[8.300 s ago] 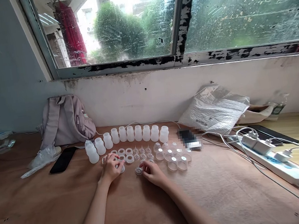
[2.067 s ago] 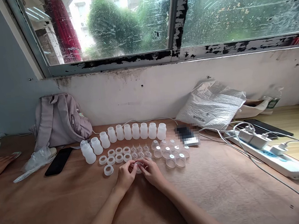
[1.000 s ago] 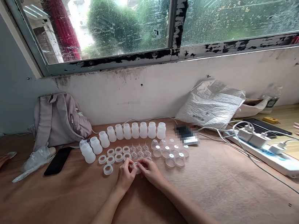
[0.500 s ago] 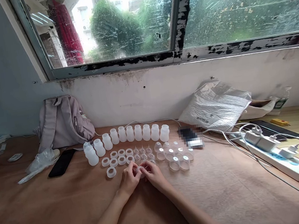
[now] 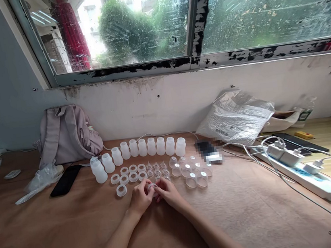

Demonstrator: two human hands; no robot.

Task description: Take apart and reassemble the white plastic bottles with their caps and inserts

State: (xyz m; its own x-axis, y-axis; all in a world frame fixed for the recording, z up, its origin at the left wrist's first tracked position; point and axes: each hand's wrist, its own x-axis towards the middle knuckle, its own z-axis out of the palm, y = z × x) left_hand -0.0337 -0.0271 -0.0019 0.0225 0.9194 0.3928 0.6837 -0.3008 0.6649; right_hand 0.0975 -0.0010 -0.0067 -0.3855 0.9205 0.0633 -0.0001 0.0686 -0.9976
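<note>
Between both hands [image 5: 154, 192] — unchanged — the small clear piece [image 5: 152, 187] stays pinched.

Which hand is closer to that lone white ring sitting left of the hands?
Left. The left hand lies just right of the lone white ring; the right hand sits farther right, beyond the left hand.

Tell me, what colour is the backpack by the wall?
Pale pinkish-beige fabric backpack, clearest in the head view.
</note>
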